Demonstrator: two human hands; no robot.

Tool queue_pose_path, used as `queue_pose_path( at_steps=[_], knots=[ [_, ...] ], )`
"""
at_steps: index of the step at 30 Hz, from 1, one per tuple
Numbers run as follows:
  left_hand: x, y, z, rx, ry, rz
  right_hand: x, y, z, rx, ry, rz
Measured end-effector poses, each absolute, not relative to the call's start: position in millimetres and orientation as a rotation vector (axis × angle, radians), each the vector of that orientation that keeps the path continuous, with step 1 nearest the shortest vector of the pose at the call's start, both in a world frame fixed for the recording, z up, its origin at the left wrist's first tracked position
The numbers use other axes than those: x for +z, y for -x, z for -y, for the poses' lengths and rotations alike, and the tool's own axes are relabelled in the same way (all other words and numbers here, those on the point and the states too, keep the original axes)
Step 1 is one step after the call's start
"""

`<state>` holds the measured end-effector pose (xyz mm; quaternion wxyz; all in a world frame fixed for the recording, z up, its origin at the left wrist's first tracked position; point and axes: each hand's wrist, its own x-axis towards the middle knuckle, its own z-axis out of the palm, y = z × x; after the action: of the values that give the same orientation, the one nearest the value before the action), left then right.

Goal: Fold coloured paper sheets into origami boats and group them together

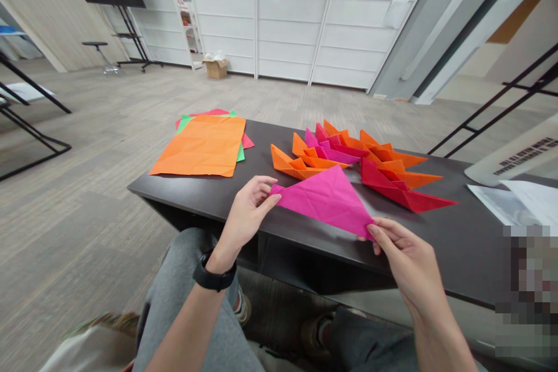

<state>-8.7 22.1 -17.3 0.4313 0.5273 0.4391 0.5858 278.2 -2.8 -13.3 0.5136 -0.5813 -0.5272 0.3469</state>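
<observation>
A magenta sheet of paper folded into a triangle (326,200) is stretched between my two hands, just over the front edge of the dark table (192,186). My left hand (250,209), with a black band on the wrist, pinches its left corner. My right hand (401,253) grips the lower right corner between thumb and fingers. Beyond the triangle stand several folded paper boats, among them an orange boat (296,164), a magenta boat (333,153) and a red boat (403,190).
A stack of square paper, with an orange sheet (204,148) on top and green and red ones beneath, lies at the table's left end. White papers (514,200) and a pale printed object (514,154) are at the right. A cardboard box (216,67) sits by the far cabinets.
</observation>
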Motion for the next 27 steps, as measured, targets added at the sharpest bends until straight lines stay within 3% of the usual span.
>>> queue_pose_path(
  at_steps=[27],
  knots=[
    [-11.1,9.3,-17.6,1.464,-1.342,-1.192,-17.2,-280.2,1.7,0.831,1.398,1.257]
  ],
)
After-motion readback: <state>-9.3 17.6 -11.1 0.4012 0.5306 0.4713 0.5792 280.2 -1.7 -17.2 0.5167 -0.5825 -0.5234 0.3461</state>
